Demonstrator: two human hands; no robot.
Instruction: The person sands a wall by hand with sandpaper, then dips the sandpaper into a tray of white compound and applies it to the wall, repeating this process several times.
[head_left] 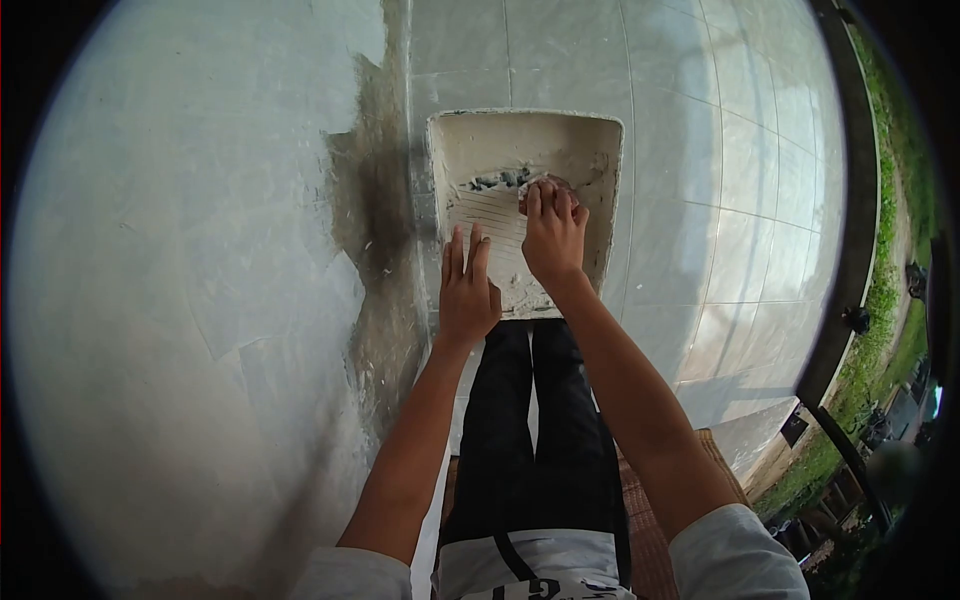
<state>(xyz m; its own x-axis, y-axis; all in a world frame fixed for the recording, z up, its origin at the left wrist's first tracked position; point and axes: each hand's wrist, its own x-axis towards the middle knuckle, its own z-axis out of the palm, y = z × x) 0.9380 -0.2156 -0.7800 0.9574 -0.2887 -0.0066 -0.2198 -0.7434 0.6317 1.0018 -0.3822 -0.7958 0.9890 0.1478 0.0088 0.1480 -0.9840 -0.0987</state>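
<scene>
A cream-coloured paint tray [480, 138] lies on the tiled floor in front of my legs, its ribbed slope and walls smeared with pale residue. Dark patches [498, 180] show through across its middle. My right hand [555, 240] is closed on a crumpled pinkish wad [563, 188], pressed down inside the tray just beside those patches. Over the tray's near left part is my left hand [468, 298], fingers stretched forward and holding nothing. Its fingertips overlap the ribbed slope in this view. Part of the wad is hidden under my right fingers.
A pale painted wall [200, 220] rises at the left, with a bare grey patch [380, 190] along its base. Floor tiles [670, 180] extend to the right as far as a dark edge [858, 190] with grass [888, 230] beyond. A reddish-brown mat [648, 510] lies by my legs.
</scene>
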